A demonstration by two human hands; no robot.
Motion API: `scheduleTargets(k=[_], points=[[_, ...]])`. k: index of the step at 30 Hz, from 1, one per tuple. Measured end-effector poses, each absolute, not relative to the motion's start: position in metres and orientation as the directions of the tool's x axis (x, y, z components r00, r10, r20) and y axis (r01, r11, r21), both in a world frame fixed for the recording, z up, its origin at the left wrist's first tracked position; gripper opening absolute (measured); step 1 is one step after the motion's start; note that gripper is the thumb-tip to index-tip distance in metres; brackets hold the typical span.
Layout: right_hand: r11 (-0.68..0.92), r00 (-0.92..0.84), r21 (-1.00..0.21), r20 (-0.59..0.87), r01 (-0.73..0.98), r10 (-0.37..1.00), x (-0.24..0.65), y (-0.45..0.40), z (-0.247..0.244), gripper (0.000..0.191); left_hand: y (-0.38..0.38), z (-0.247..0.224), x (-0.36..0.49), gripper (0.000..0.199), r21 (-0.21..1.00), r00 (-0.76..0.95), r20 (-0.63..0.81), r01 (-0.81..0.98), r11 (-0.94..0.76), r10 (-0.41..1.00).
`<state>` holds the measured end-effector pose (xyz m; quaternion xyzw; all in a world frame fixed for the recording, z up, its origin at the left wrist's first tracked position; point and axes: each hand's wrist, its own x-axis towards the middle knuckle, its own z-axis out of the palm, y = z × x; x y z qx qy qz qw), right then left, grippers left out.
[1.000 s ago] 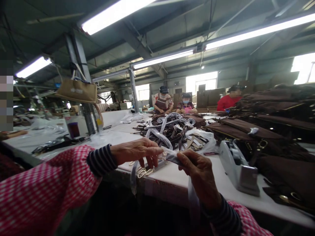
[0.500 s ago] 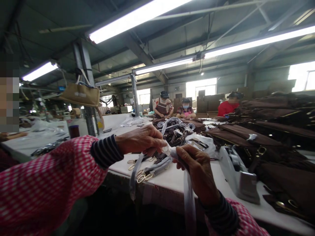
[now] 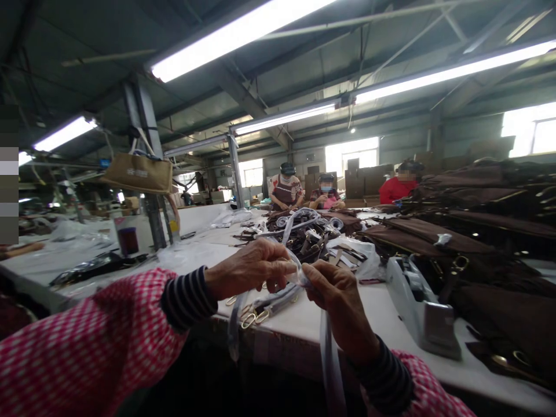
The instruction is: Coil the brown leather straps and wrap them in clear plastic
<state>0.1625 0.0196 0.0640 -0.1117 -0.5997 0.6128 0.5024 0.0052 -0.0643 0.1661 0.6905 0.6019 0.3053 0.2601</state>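
A: Item one, the left hand [image 3: 249, 267]. What is it doing?

B: It is closing thumb and fingertips on the upper end of a strap wrapped in clear film [image 3: 299, 272]. The pinch is tight, just above the near edge of the white table [image 3: 391, 324].

A: Item two, the right hand [image 3: 336, 295]?

B: It is gripping the same wrapped strap just beside the left, thumb on top, fingers curled under. The two hands are nearly touching at the fingertips.

A: Orientation of the strap?

B: Its held part is arching up between the hands; from the right hand its long axis is running almost straight down, the free end hanging below the table edge and leaving the bottom of the view. A second pale length [image 3: 234, 324] is hanging down under the left hand, also roughly vertical.

A: Items lying beneath the hands?

B: A dark strap with gold clasps [image 3: 260, 310] is lying on the table, long axis running left-low to right-high, clasps pointing toward the near edge.

A: Surroundings?

B: A heap of wrapped straps [image 3: 304, 231] is sitting farther back, mid-table. A grey tape dispenser [image 3: 423, 310] is standing to the right. Brown bags [image 3: 478, 231] are lying piled along the right side. Three people [image 3: 328, 191] are working at the far end.
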Motion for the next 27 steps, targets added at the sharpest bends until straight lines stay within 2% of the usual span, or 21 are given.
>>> scheduleTargets(k=[3,5,8,10,12,15,17,18,21,23,27], points=[[0.251,-0.463,-0.850,0.473,-0.463,0.749,0.163,0.020,0.063,0.041,-0.067,0.166,0.010,0.028,0.608,0.112,0.263,0.752,-0.254,0.958],[0.202,-0.474,-0.848,0.454,-0.490,0.755,0.163,0.019,0.065,0.042,-0.070,0.168,0.014,0.014,0.415,0.215,0.376,0.831,-0.371,0.901],[0.112,-0.513,-0.850,0.410,-0.515,0.754,0.166,0.017,0.069,0.041,-0.076,0.167,0.015,0.025,0.052,0.453,0.456,0.845,-0.531,0.766],[0.073,-0.533,-0.865,0.370,-0.497,0.761,0.168,0.018,0.069,0.035,-0.083,0.166,0.012,0.027,-0.070,0.555,0.474,0.797,-0.600,0.683],[0.046,-0.532,-0.875,0.333,-0.481,0.779,0.170,0.021,0.065,0.032,-0.091,0.164,0.006,0.024,-0.111,0.558,0.521,0.795,-0.597,0.646],[0.038,-0.507,-0.879,0.309,-0.475,0.805,0.170,0.027,0.058,0.034,-0.101,0.161,-0.003,0.019,-0.084,0.436,0.607,0.867,-0.491,0.665],[0.037,-0.502,-0.886,0.295,-0.462,0.813,0.167,0.029,0.054,0.035,-0.104,0.158,-0.001,0.013,-0.082,0.403,0.613,0.888,-0.452,0.680],[0.037,-0.506,-0.889,0.293,-0.456,0.811,0.164,0.028,0.054,0.036,-0.104,0.156,0.002,0.010,-0.108,0.421,0.591,0.887,-0.449,0.688],[0.028,-0.526,-0.884,0.304,-0.468,0.794,0.155,0.024,0.055,0.038,-0.096,0.142,0.019,0.027,-0.271,0.501,0.460,0.865,-0.422,0.733],[-0.009,-0.546,-0.879,0.287,-0.476,0.787,0.152,0.020,0.055,0.038,-0.089,0.130,0.029,0.021,-0.368,0.522,0.376,0.842,-0.393,0.766],[-0.069,-0.608,-0.873,0.278,-0.483,0.744,0.159,0.014,0.043,0.038,-0.081,0.114,0.027,0.023,-0.437,0.482,0.291,0.835,-0.333,0.826]])
